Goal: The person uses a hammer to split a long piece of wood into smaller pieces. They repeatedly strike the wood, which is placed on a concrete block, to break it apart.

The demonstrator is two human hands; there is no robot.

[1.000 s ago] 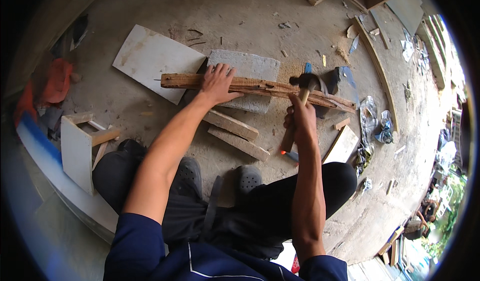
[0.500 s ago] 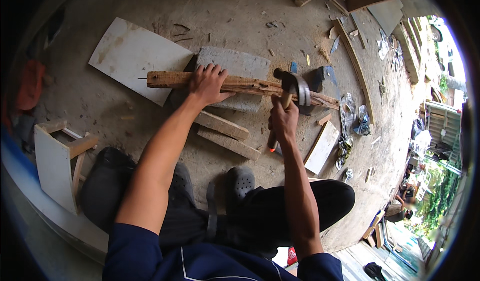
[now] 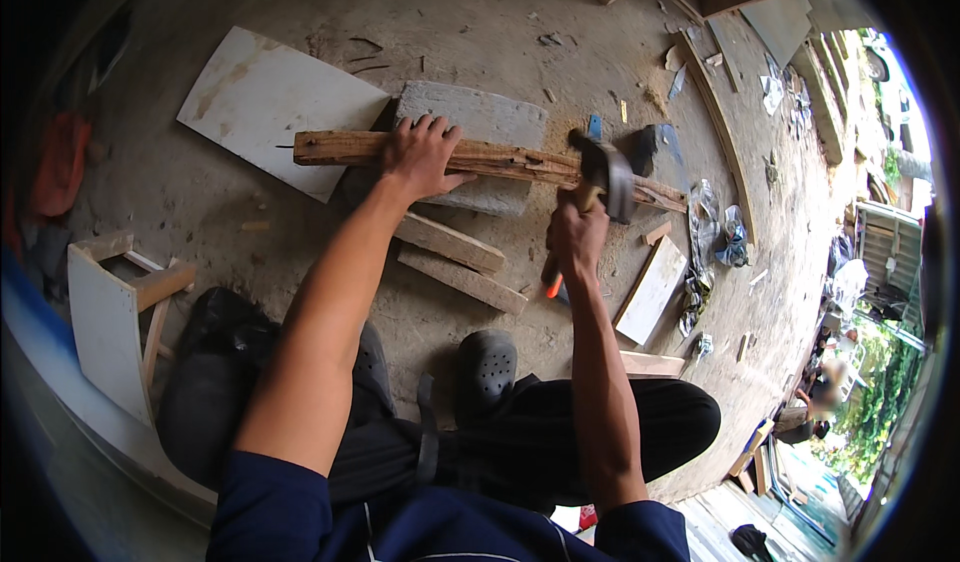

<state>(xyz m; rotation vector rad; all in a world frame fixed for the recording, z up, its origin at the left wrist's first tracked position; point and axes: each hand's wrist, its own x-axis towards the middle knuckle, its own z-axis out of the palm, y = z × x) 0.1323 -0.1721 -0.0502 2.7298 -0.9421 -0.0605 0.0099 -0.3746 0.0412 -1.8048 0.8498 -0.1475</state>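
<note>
A long, rough wooden beam [image 3: 510, 159] lies across a grey concrete block [image 3: 480, 112], with a nail [image 3: 285, 147] jutting from its left end. My left hand [image 3: 420, 157] grips the beam from above near the block's left side, fingers over its far edge and thumb on the near side. Around the handle of a claw hammer [image 3: 610, 184] my right hand [image 3: 578, 234] is closed. The hammer's head is smeared by motion over the beam's split right part; whether it touches the wood I cannot tell. An orange handle end shows below my fist.
A white board [image 3: 260, 97] lies left of the block. Two short wood pieces [image 3: 460, 277] are on the floor before my shoes. A dark block [image 3: 660, 157] sits by the beam's right end, near crumpled plastic [image 3: 705, 222]. A wooden frame [image 3: 115, 302] stands at left.
My right hand and the hammer have shifted slightly right and toward me, and the hammer head is now blurred. My left hand keeps its hold on the beam.
</note>
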